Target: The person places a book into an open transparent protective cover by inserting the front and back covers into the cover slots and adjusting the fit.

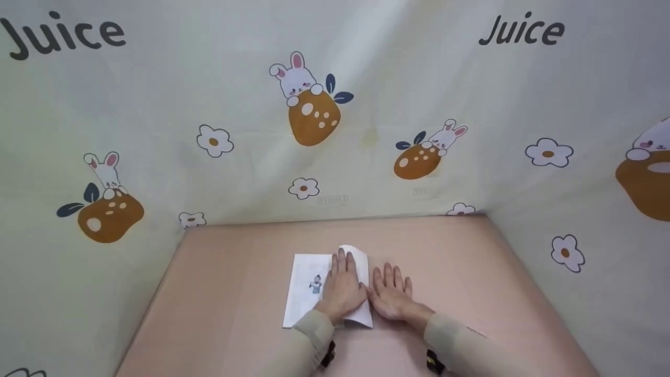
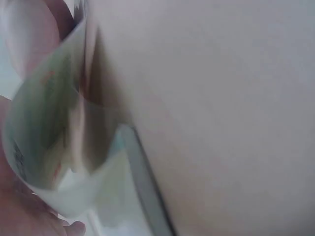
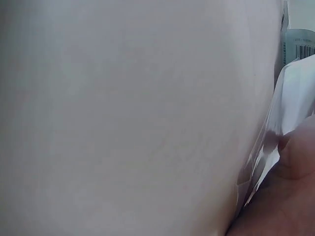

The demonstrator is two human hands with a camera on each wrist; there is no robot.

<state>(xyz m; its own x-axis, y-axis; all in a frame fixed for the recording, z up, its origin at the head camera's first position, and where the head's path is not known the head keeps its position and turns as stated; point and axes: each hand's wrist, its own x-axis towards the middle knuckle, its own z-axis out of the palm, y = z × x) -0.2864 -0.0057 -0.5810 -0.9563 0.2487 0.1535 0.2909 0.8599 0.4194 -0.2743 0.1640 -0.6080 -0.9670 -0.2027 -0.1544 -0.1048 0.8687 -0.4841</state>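
Observation:
A thin book (image 1: pixel 301 309) lies spread on the table, a small printed figure on its left page. My left hand (image 1: pixel 344 285) rests on the book near its middle, fingers straight and pointing away from me. Under and beside that hand the right-hand page (image 1: pixel 361 309) bends upward. In the left wrist view a printed sheet (image 2: pixel 42 118) curves up in a loop beside the fingers. My right hand (image 1: pixel 391 294) lies just right of the book, fingers extended, the side of the hand at the page's edge. A barcode (image 3: pixel 305 50) shows on the book in the right wrist view.
The pink-covered table (image 1: pixel 225 283) stretches around the book on all sides. Pale cloth walls (image 1: pixel 241 173) printed with rabbits, orange fruit and flowers stand behind it and to the left and right.

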